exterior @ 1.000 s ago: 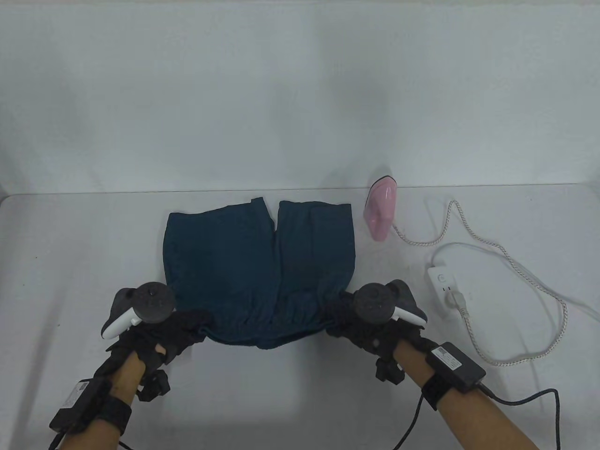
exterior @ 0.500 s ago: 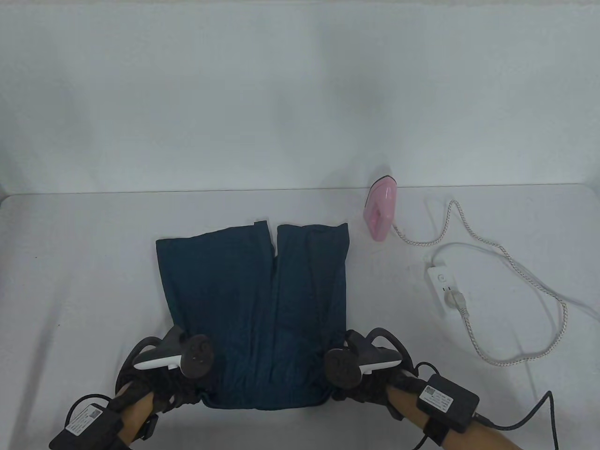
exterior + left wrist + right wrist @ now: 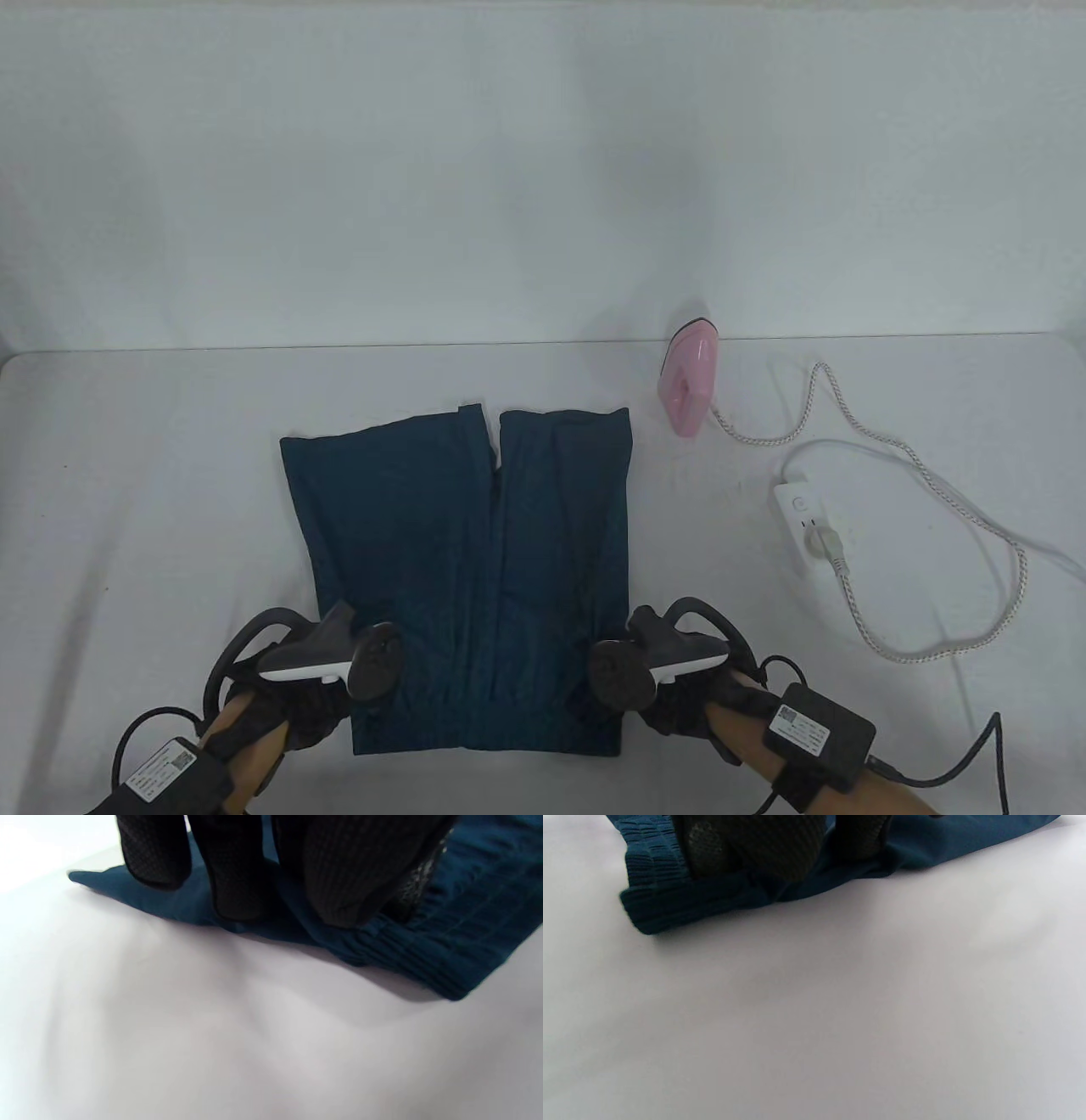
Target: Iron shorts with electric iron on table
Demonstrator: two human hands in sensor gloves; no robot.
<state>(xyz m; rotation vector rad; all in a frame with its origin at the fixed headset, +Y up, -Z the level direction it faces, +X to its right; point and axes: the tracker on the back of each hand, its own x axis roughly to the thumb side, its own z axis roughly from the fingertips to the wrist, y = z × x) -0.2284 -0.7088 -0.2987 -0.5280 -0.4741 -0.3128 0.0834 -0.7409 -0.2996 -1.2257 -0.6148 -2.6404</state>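
The dark teal shorts (image 3: 475, 543) lie flat on the white table (image 3: 153, 509), waistband toward me and legs pointing away. My left hand (image 3: 335, 705) holds the waistband's left corner, and my right hand (image 3: 649, 709) holds its right corner. In the left wrist view the gloved fingers (image 3: 233, 878) lie on the fabric (image 3: 466, 921) at the ribbed waistband. The right wrist view shows the fingers (image 3: 755, 844) on the waistband corner (image 3: 661, 904). The pink iron (image 3: 689, 380) stands on end at the back right, away from both hands.
A white power strip (image 3: 804, 526) lies right of the shorts with the iron's braided cord (image 3: 933, 492) plugged in and looping to the right. A white wall rises behind the table's far edge.
Both hands pulled the shorts toward me by the waistband, stretching the bunched cloth out flat. In the last half second the waistband settled straight near the front edge.
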